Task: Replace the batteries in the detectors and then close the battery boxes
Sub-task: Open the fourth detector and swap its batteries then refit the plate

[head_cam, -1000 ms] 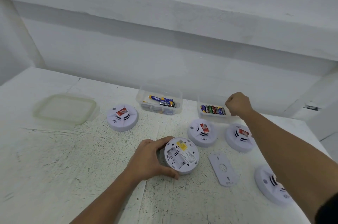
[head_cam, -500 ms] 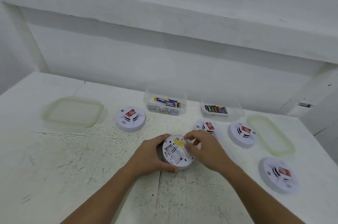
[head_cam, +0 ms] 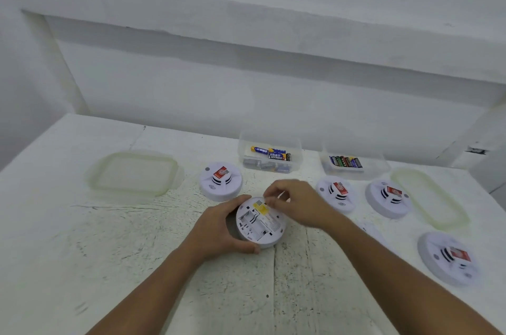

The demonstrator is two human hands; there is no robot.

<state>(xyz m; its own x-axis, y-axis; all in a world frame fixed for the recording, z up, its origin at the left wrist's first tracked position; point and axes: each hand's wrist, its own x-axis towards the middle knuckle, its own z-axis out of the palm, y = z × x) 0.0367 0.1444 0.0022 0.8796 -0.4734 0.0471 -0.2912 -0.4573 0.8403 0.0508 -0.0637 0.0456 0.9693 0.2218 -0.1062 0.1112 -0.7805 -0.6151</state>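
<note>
1. Closest to me, two bare forearms reach in from 6 o'clock over the scuffed white painted table (head_cam: 169, 266).
2. Mid-table sits the upturned round white plastic detector (head_cam: 260, 228). Its battery bay is uncovered and looks empty, with a yellow label (head_cam: 259, 206) at its 12 o'clock. The left hand (head_cam: 219, 228) grips it from 9 o'clock, thumb on the near rim, fingers curled over the far rim.
3. The right hand (head_cam: 298, 204) was a fist at the far tub a second ago. Now it is back at the detector's 1 o'clock rim, fingertips (head_cam: 273, 192) bunched in a pinch beside the label. Whether a battery sits in that pinch I cannot tell, because it is blurred. My guess is that a fresh cell has been fetched and seating it is the step in hand.
4. At 3 o'clock a flat white cover plate (head_cam: 367, 228) shows faintly past the right forearm, so this box is not yet closed.
5. Four more detectors lie dome up with red stickers: the near-right detector (head_cam: 449, 258) at 4 o'clock, the middle detector (head_cam: 338, 193) and right detector (head_cam: 388, 198) at 2 o'clock, and the left detector (head_cam: 220, 180) at 11 o'clock.
6. Farthest, by the wall, are a clear plastic tub of loose batteries (head_cam: 271, 155) at 12 o'clock and a second clear tub (head_cam: 353, 163) at 1 o'clock. A translucent square lid (head_cam: 131, 174) lies at 10 o'clock and a translucent oval-looking lid (head_cam: 430, 198) at 2 o'clock.
</note>
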